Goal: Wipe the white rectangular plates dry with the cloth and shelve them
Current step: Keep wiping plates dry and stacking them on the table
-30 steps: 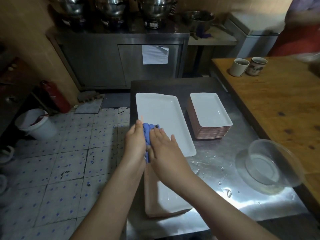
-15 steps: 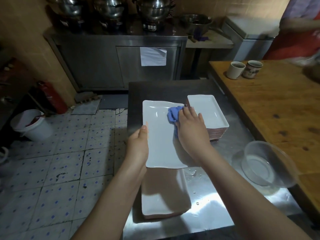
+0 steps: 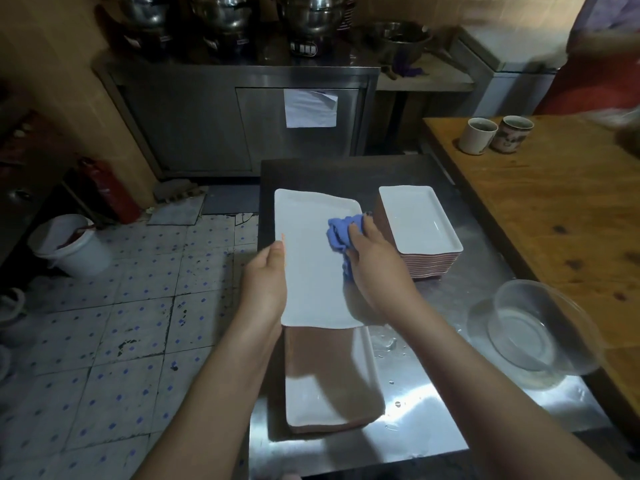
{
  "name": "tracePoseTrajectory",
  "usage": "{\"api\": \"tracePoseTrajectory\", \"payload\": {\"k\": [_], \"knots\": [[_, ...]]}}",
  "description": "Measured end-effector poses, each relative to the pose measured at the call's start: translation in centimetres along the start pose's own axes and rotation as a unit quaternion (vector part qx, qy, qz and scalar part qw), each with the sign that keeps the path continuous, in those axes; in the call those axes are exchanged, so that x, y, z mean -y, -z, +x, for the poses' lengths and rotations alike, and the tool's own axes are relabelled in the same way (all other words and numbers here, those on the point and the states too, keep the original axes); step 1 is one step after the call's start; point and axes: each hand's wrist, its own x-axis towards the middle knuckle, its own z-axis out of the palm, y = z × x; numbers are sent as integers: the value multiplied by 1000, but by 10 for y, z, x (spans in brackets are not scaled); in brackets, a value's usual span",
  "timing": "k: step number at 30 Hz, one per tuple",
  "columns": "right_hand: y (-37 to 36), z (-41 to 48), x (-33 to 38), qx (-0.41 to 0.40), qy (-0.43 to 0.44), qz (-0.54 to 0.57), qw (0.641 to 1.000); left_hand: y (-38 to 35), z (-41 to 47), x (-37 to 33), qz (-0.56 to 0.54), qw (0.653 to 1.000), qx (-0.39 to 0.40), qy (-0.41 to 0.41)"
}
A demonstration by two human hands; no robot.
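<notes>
A long white rectangular plate [image 3: 311, 258] is held above the steel table. My left hand [image 3: 265, 284] grips its left edge, thumb on top. On the plate's right side my right hand [image 3: 372, 263] holds a bunched blue cloth [image 3: 341, 232] against the surface. Below the held plate a low stack of white plates [image 3: 329, 382] lies near the table's front. A taller stack of white plates [image 3: 420, 226] stands to the right, close to my right hand.
The steel table [image 3: 440, 403] has water drops. A clear plastic bowl [image 3: 538, 332] sits at its right, against a wooden table [image 3: 554, 202] with two mugs [image 3: 479, 135]. A steel cabinet [image 3: 242, 116] stands behind. On the tiled floor stands a white bucket [image 3: 69, 244]. A person stands far right.
My right hand has carried the cloth from the plate's near left edge across to its right side. The plate has shifted a little toward me. My left hand keeps its grip.
</notes>
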Motion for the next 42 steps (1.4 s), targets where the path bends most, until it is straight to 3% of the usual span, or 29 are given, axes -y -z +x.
{"api": "tracePoseTrajectory", "payload": {"k": [3, 7, 14, 21, 24, 29, 35, 38, 42], "knots": [[15, 11, 5, -36, -140, 233, 962, 0, -7, 5, -3, 1000, 17, 7], [12, 16, -5, -18, -107, 130, 986, 4, -12, 14, 0, 1000, 21, 22], [14, 10, -22, -6, -119, 200, 973, 18, -25, 48, 16, 998, 10, 52], [6, -17, -45, 30, -210, 419, 883, 24, -36, 88, 45, 993, 1, 108], [3, -25, -50, 27, -260, 454, 852, 25, -36, 100, 63, 992, -10, 108], [-6, -34, -59, 45, -224, 454, 861, 22, -35, 108, 97, 992, -7, 80], [-10, -34, -58, 51, -236, 475, 846, 28, -36, 126, 349, 935, -57, -30], [-12, -34, -58, 60, -241, 493, 834, 27, -35, 133, 382, 919, -83, -56], [-13, -32, -54, 82, -259, 529, 804, 23, -30, 140, 377, 922, -75, -53]]}}
